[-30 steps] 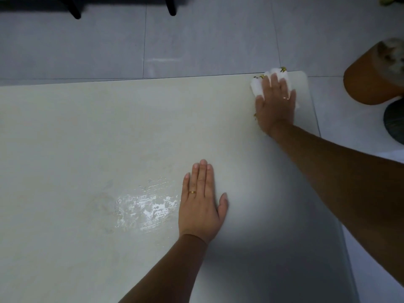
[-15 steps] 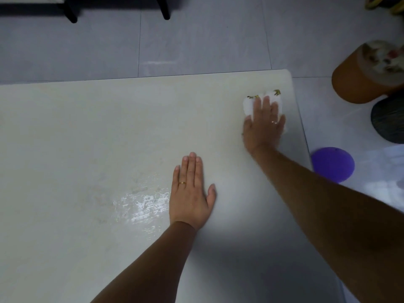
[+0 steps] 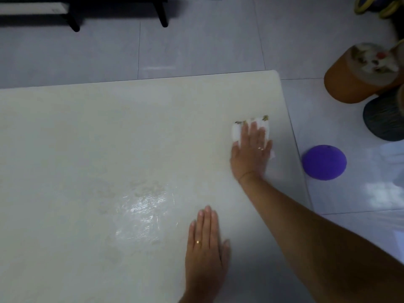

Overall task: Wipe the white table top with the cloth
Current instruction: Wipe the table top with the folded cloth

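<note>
The white table top [image 3: 109,138] fills most of the view, its far right corner rounded. My right hand [image 3: 251,154] lies flat on a white cloth [image 3: 236,132] near the table's right edge, pressing it onto the surface. Greenish bits cling to the cloth's far edge. Only the cloth's far and left parts show past my fingers. My left hand [image 3: 205,248] rests flat on the table nearer to me, fingers together, holding nothing. A wet, shiny smear [image 3: 144,206] lies just left of that hand.
Beyond the table's right edge, on the tiled floor, are a purple round object [image 3: 324,162], an orange bin [image 3: 358,77] holding scraps, and a dark ribbed container [image 3: 384,119]. Black furniture legs [image 3: 162,16] stand on the floor past the far edge.
My right hand has dragged the cloth from the far right corner back toward me along the right edge. My left hand has stayed flat on the table.
</note>
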Action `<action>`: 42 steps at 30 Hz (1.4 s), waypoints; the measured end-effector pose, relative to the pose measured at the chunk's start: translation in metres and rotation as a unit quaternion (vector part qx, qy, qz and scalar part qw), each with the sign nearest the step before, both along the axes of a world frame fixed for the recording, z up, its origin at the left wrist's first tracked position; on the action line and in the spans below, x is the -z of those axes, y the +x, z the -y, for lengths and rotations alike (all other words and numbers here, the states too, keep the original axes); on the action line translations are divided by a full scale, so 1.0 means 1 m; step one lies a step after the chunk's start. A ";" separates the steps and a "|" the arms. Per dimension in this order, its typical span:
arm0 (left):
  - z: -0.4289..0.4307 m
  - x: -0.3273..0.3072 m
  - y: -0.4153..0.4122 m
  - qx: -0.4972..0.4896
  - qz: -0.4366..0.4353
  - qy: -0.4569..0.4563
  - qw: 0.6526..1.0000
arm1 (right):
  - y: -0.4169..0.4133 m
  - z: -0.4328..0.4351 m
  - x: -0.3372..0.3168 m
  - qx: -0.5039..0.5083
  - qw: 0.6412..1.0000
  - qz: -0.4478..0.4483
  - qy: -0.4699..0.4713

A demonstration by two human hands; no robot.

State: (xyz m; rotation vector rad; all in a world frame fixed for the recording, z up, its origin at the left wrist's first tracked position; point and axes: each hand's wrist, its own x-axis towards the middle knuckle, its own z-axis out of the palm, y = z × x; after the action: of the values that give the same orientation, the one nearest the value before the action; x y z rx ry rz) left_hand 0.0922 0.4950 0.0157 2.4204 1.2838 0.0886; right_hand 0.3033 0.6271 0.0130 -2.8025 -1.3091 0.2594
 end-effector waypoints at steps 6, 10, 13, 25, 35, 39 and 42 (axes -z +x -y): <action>0.013 0.000 0.000 -0.011 -0.014 -0.003 1.000 | 0.008 0.042 0.004 -0.267 0.963 -0.006 0.031; 0.014 0.002 -0.001 -0.015 -0.003 0.011 1.000 | 0.025 0.044 0.005 -0.120 0.992 0.011 0.036; 0.014 0.005 -0.001 -0.017 0.003 0.022 1.000 | -0.019 0.044 0.005 -0.014 0.998 0.015 0.056; 0.015 0.007 -0.002 -0.014 0.008 0.037 0.999 | -0.007 0.096 0.003 -0.033 0.999 0.013 0.029; 0.014 0.006 -0.002 -0.004 0.002 0.029 1.000 | -0.022 0.132 -0.003 -0.251 0.967 0.014 0.034; 0.014 0.007 -0.001 -0.002 0.004 0.034 0.999 | -0.021 0.110 -0.012 -0.210 0.975 -0.011 0.068; 0.014 0.006 -0.002 -0.002 -0.003 0.034 0.999 | -0.030 0.106 -0.007 -0.206 0.976 -0.010 0.067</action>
State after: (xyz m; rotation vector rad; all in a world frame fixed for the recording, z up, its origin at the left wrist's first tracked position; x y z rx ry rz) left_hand 0.0903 0.4808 0.0099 2.4757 1.3093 0.1279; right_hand 0.2734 0.5209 0.0198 -2.3910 -1.8184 0.1995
